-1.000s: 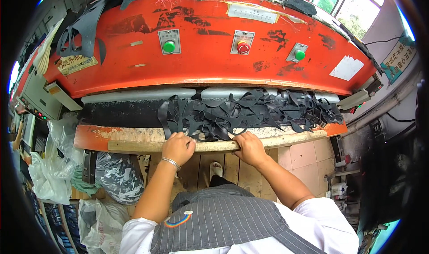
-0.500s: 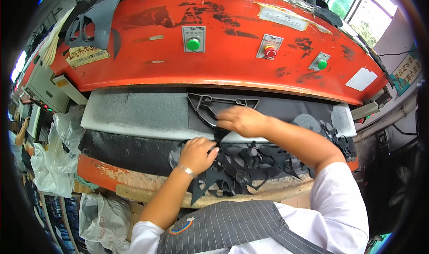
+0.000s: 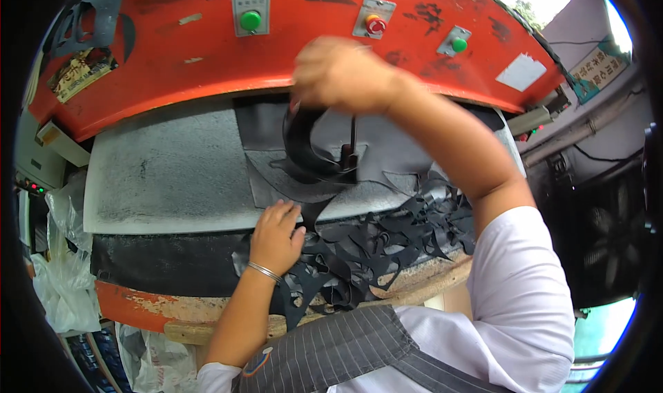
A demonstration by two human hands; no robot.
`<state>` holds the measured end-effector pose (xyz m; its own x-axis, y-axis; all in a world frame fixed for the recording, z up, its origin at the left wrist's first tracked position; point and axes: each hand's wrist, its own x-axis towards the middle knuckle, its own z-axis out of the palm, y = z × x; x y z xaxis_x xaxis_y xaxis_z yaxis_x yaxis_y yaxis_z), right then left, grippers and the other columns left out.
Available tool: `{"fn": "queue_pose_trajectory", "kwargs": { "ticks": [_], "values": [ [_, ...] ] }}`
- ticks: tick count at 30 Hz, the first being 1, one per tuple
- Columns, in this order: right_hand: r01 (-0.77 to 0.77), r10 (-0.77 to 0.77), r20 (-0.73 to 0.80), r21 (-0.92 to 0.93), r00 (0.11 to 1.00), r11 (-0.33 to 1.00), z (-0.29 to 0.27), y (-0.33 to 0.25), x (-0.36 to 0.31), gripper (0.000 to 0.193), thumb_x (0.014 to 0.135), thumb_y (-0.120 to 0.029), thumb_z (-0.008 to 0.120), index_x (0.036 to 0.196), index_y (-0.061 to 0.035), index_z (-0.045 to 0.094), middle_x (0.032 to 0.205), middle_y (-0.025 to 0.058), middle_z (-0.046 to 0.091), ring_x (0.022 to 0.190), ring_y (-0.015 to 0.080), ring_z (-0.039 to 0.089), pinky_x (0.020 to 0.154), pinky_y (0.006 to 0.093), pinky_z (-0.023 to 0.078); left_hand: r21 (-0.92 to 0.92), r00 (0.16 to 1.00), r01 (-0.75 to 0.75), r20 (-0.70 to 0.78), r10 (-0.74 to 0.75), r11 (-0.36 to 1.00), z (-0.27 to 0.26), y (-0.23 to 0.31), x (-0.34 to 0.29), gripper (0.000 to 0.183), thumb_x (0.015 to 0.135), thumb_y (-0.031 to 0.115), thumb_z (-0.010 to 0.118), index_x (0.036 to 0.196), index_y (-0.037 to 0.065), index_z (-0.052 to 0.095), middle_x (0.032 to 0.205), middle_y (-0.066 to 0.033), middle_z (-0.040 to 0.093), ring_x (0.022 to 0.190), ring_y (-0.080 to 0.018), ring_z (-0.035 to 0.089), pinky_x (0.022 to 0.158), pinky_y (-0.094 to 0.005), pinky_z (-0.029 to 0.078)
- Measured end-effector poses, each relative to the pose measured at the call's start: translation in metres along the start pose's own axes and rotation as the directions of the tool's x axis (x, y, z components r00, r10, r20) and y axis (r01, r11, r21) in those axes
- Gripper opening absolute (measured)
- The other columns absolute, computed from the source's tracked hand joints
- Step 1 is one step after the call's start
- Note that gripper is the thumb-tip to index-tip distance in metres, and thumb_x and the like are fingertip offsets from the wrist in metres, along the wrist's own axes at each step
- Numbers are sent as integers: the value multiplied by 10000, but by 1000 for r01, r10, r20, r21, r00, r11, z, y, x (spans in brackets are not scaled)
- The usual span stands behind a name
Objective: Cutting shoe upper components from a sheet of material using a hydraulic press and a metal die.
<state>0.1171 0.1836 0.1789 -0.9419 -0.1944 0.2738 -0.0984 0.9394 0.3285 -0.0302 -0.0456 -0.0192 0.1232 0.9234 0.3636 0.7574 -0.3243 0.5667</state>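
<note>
At the far left, two plastic bags (image 3: 62, 289) hang and slump below the bench (image 3: 135, 300), one beyond its left end, the other under its front left corner. One pale pad (image 3: 173, 165) covers the back of the bench, its left part bare, under the red press (image 3: 207, 68). One dark sheet (image 3: 266, 123) lies on the pad from about the middle rightward, its near left corner reaching the pad's front edge.

The left hand (image 3: 275, 242), one bracelet (image 3: 265, 272) at its wrist, rests there, palm down, forearm rising from the bench's front edge. Its fingers are stretched out and a little spread, thumb apart, tips at that corner of the sheet; I see nothing gripped in them.

Just right of it, one die (image 3: 298, 151), dark and curved, is tilted over the middle of the sheet, blurred; whether its lower end touches the sheet I can't tell. The right hand (image 3: 342, 79) is above it in front of the press, wrist bent, forearm slanting down to the right, elbow out. Its fingers are curled in around the die's upper end, though blur hides the exact grip.

Scraps (image 3: 331, 269), too tangled to count, heap along the bench's front from the middle rightward. Above, the press carries three buttons in a row: green (image 3: 250, 21), red (image 3: 375, 25), green.
</note>
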Motion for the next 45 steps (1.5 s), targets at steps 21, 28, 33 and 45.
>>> {"fn": "queue_pose_trajectory", "kwargs": {
  "ticks": [21, 28, 33, 45],
  "values": [
    [-957, 962, 273, 273, -23, -101, 115, -64, -163, 338, 814, -333, 686, 1046, -88, 706, 986, 162, 689, 923, 351, 651, 811, 412, 515, 8, 984, 136, -118, -134, 991, -6, -62, 88, 164, 743, 70, 738, 899, 20, 726, 788, -100, 597, 757, -253, 579, 697, -353, 458],
    [-917, 905, 254, 302, 342, 261, 85, -134, -217, 811, 753, -439, 743, 1388, -37, 437, 1363, 216, 498, 1307, 326, 433, 1112, 437, 272, 43, 983, 147, -121, -141, 988, -18, -53, 81, 171, 721, 57, 754, 888, 30, 734, 756, -84, 606, 710, -227, 582, 650, -330, 459],
    [-865, 909, 111, 372, 401, 336, 84, -140, -212, 648, 767, -286, 747, 1309, -22, 509, 1292, 193, 562, 1199, 309, 537, 1075, 442, 335, -6, 973, 183, -141, -182, 983, -28, -46, 77, 161, 721, 33, 755, 879, 10, 732, 741, -77, 614, 679, -189, 569, 617, -301, 443],
    [-863, 897, 102, 336, 430, 376, 74, -142, -206, 685, 755, -346, 735, 1300, -5, 501, 1268, 181, 583, 1156, 288, 575, 1062, 447, 361, -8, 955, 244, -171, -242, 970, -35, -35, 74, 145, 730, 28, 749, 869, -5, 726, 755, -74, 622, 683, -175, 574, 615, -286, 442]
  ]
}}
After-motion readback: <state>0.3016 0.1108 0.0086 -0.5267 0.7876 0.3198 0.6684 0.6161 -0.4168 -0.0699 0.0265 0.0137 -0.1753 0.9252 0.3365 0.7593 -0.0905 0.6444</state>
